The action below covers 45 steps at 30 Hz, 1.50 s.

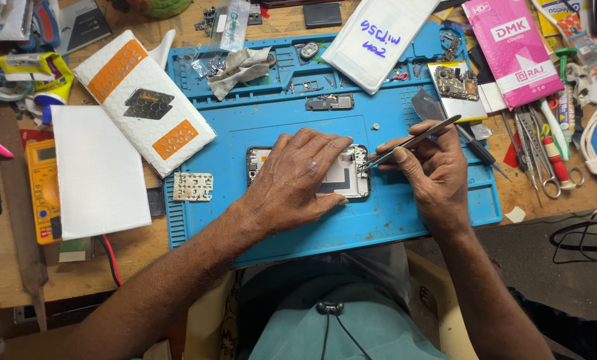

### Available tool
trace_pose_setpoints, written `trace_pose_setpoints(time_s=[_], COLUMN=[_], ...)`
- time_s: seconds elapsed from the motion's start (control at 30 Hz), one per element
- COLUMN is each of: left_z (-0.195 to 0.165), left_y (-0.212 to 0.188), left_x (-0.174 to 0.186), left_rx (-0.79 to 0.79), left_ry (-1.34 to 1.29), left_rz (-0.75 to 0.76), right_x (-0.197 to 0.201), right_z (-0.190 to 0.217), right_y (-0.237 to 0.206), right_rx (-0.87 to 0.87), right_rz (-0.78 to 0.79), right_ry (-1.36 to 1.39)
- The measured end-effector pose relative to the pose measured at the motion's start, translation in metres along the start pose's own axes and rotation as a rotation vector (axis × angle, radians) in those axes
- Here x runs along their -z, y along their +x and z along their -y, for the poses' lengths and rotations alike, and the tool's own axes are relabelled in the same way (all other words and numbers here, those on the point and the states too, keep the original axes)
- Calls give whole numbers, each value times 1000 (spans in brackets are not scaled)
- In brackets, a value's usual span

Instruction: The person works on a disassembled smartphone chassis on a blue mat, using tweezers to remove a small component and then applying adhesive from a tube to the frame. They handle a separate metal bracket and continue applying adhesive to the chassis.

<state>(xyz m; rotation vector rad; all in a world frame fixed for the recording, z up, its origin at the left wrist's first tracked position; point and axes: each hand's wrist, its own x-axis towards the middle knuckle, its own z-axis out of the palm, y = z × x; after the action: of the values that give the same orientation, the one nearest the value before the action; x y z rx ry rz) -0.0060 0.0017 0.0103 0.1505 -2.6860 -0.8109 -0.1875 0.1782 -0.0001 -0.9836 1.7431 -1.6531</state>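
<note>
An opened phone (353, 175) with its back off lies in the middle of a blue work mat (245, 133). My left hand (298, 177) lies flat over most of it and pins it down. My right hand (432, 167) pinches metal tweezers (412, 142). Their tips touch the phone's right end, near the camera area. Most of the phone's inside is hidden under my left hand.
A circuit board (456, 83) and small parts lie at the mat's top right. White padded envelopes (145, 93) and a white sheet (98, 170) sit to the left, beside a yellow multimeter (42, 190). Pink packet (515, 50), scissors and screwdrivers (545, 150) lie at the right.
</note>
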Motion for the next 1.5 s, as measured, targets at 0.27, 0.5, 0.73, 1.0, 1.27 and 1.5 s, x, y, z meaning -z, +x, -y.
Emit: trace_pose_setpoints(time_s=[0.27,0.5,0.73,1.0,1.27,1.5], left_z=[1,0,1,3,3,2], left_y=[1,1,1,0,0,1], left_x=[0,-2,-1,-4,-6,-6], left_rx=[-5,12,2,3,-11,3], left_ry=[5,20,20,22,38,29], left_rz=[-3,20,16,13,-2,10], right_x=[1,4,6,9,14,12], right_z=[-3,-7,-6,-10,-13,-11], right_y=[1,2,2,1,0,-1], right_rx=[1,36,9,7,21,44], right_rz=[11,38,31,36,52,55], right_ry=[31,48,59,87,145,149])
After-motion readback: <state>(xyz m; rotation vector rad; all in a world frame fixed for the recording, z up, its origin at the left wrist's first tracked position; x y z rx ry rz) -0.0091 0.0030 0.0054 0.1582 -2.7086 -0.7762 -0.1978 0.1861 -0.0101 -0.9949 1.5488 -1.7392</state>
